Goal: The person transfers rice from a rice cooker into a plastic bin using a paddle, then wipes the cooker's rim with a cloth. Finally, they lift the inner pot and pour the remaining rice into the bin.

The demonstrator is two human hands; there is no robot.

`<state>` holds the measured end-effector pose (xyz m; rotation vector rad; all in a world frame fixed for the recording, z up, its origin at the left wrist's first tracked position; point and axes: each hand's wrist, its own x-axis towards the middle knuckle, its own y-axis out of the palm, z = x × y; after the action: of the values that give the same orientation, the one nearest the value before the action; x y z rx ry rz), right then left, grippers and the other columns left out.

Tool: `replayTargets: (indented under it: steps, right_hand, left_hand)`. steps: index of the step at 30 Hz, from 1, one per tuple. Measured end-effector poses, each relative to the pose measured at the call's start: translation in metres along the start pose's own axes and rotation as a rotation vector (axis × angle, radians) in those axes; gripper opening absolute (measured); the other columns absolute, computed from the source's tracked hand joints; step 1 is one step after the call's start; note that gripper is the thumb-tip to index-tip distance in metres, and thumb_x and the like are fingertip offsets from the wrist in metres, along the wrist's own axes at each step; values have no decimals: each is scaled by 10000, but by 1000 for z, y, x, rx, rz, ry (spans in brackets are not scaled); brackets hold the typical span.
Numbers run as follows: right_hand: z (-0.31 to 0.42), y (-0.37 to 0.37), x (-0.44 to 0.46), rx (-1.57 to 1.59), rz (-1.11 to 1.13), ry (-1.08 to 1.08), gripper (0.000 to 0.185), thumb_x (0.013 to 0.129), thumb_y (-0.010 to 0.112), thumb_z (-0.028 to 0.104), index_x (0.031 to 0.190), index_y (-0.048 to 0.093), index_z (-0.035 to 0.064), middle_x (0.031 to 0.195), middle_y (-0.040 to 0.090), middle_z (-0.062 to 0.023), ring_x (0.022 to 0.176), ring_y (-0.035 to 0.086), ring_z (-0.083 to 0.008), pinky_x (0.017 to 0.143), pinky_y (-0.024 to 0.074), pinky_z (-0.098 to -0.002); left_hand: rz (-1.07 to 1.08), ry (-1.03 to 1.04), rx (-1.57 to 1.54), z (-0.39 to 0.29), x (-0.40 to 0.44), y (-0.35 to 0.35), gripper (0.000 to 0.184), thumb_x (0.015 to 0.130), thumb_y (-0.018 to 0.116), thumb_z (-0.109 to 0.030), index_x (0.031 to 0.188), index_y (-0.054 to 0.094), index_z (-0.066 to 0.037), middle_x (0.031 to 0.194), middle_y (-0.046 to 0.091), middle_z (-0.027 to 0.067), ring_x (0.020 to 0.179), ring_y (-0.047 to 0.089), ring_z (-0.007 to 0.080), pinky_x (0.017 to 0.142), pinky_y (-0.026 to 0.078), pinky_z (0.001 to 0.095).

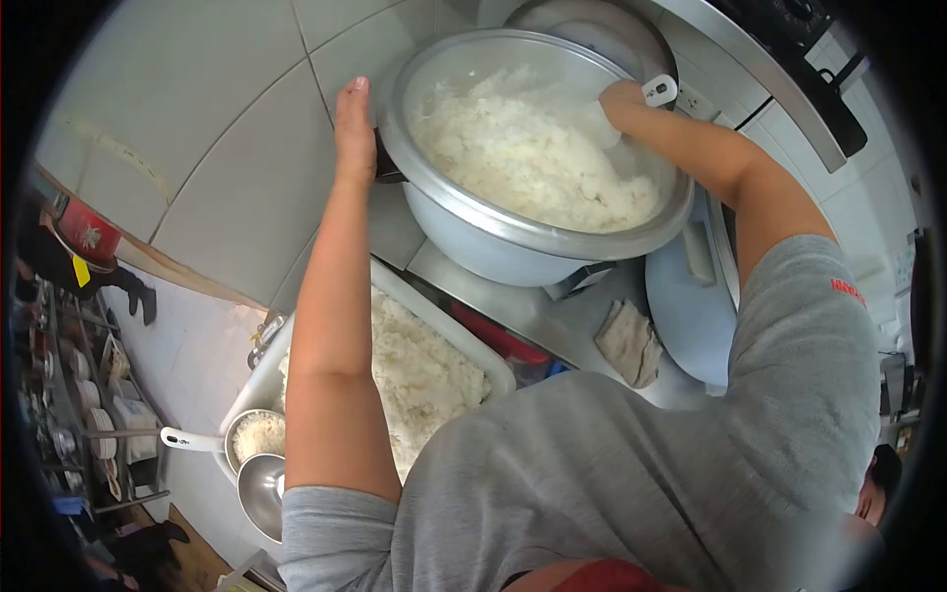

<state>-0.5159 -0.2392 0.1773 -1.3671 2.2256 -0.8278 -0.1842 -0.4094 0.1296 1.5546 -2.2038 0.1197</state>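
Note:
A wide metal pot with a broad rim holds a mound of cooked white rice. Along its left side, my left hand is closed at the dark side handle, thumb pointing up; the other fingers are mostly hidden. My right hand reaches over the far right rim into the pot, closed around a white rice paddle. The paddle's handle end sticks out past the wrist, and its pale blade is near the rice. Below my left arm, a white tub contains more rice.
Two metal bowls, one long-handled with grains in it and another plain, sit by the tub. A folded cloth and a light-blue lid-like piece lie right of the pot. A large round lid leans behind. Shelves with dishes stand left.

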Motion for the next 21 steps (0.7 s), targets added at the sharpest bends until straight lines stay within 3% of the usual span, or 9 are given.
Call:
replayTargets:
  steps: [4,7,13,16,19,21]
  right_hand:
    - [0,10,11,373,1,98,187,691,589,33,848,689,37,852,664,-150,819,648,-268,661,516,-351]
    - [18,-16,-13,-2,-103,-191,170,686,578,32,813,690,46,831,668,-136,790,652,-257,662,516,-349]
    - [-17,-67,-49,45,-208,-280,167,655,637,93,810,699,85,836,672,-111,779,650,-251,653,508,-340]
    - [-26,-72,-48,-396,-83,-268,142,607,668,110,745,692,90,769,667,-109,743,653,-228,621,503,-331]
    - [-18,-32,-36,-558,76,-516,141,573,697,135,709,695,98,750,668,-106,716,654,-221,609,499,-322]
    - [-3,-35,-41,-551,171,-523,196,597,705,165,784,706,105,810,679,-86,754,651,-214,632,495,-339]
  left_hand:
    - [-11,7,-21,4,3,1,554,871,462,-462,1153,494,14,1159,514,118,1126,427,217,989,274,322]
    - [-40,12,-36,9,4,3,544,872,462,-457,1138,506,16,1149,522,118,1117,436,220,985,280,323]
    - [-26,31,73,4,2,3,589,865,455,-482,1167,488,23,1168,517,145,1124,440,239,992,281,335]
    - [-51,7,92,6,1,2,618,860,448,-502,1182,477,25,1175,517,162,1122,444,252,986,293,342]
    - [-54,-7,130,3,1,4,630,858,441,-513,1184,474,25,1182,516,178,1118,452,265,971,312,343]
    - [-52,-11,138,-3,-3,3,631,858,436,-516,1183,475,24,1186,515,187,1117,459,271,962,323,341]
